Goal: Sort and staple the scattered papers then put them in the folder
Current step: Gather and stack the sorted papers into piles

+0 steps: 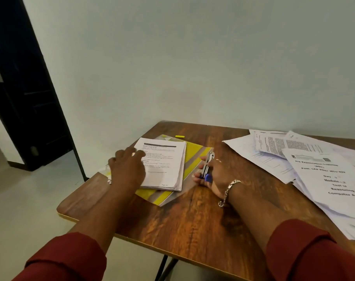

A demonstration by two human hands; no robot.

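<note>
Partway, by my reading: one squared stack (162, 165) lies on the one yellow folder (193, 157) at the desk's (182, 220) left end, not yet inside. Left hand (128, 167) rests flat on it, fingers spread. Right hand (211, 175) has a curled grip round one stapler (207, 165). One loose heap of papers (306, 165), sheets uncountable, remains unsorted at right.

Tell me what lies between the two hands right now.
In the head view, a stack of printed papers on the yellow folder lies between the left hand and the right hand, which holds a stapler.
</note>
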